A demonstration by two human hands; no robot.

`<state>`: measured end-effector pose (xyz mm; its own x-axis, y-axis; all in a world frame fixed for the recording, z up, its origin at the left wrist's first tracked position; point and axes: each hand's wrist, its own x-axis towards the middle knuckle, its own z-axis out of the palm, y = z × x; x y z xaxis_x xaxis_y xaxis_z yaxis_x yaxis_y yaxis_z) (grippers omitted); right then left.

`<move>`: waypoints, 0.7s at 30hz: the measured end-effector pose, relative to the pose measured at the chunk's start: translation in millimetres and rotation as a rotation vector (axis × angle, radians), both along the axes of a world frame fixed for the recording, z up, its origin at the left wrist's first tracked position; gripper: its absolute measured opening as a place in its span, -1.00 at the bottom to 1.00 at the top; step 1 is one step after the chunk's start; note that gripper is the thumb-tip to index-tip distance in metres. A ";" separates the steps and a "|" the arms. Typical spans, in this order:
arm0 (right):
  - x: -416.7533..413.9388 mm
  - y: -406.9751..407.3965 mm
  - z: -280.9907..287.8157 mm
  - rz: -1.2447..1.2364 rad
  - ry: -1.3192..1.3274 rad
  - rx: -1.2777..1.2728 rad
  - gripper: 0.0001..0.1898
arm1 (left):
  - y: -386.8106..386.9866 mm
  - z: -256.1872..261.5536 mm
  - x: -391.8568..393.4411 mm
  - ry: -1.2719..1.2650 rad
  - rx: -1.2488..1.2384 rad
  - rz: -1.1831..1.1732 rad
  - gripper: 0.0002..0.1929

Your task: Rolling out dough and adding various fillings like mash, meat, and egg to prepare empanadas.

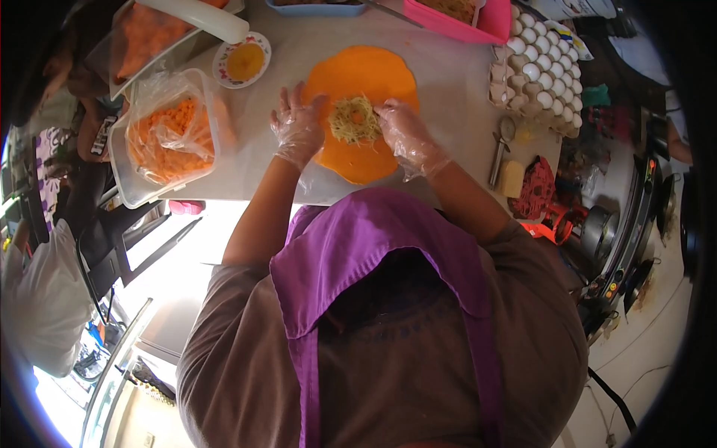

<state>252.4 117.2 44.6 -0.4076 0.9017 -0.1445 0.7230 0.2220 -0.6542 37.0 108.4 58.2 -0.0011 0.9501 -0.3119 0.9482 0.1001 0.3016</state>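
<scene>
A flat, roughly round sheet of orange dough (364, 70) lies on the table before me. On its middle sits a ring of pale shredded filling (343, 127), with orange showing in its hollow centre. My left hand (299, 127), in a clear plastic glove, is at the dough's left edge with its fingers spread and nothing held. My right hand (411, 137), gloved the same way, has its fingers bent together against the right side of the filling. Whether they pinch any shreds is hidden.
At left stand a plastic tub of orange pieces (173, 143), a floral saucer of yellow liquid (245, 60) and a white rolling pin (199, 17). A pink container (496, 25) is at the back. Egg trays (540, 73), a metal scoop (498, 157) and a yellowish block (511, 179) lie right.
</scene>
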 end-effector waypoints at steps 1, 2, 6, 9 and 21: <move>2.4 1.3 -5.1 -0.003 0.000 -0.002 -0.79 | -1.4 1.4 0.9 0.000 -0.002 -0.003 -0.40; 2.7 3.4 -6.6 -0.186 0.273 -0.113 -0.81 | -2.6 2.8 1.3 -0.018 -0.015 -0.001 -0.42; 3.0 11.7 17.4 -0.483 0.441 -0.475 -0.83 | -13.2 -8.3 -9.3 -0.163 0.096 0.039 -0.43; 11.9 12.0 1.9 0.124 -0.006 0.450 -0.84 | -28.5 -10.1 -14.6 -0.159 0.209 -0.039 -0.57; 14.8 -33.1 8.1 0.116 0.010 0.140 -0.86 | -66.3 5.3 11.9 0.008 0.125 -0.255 -0.66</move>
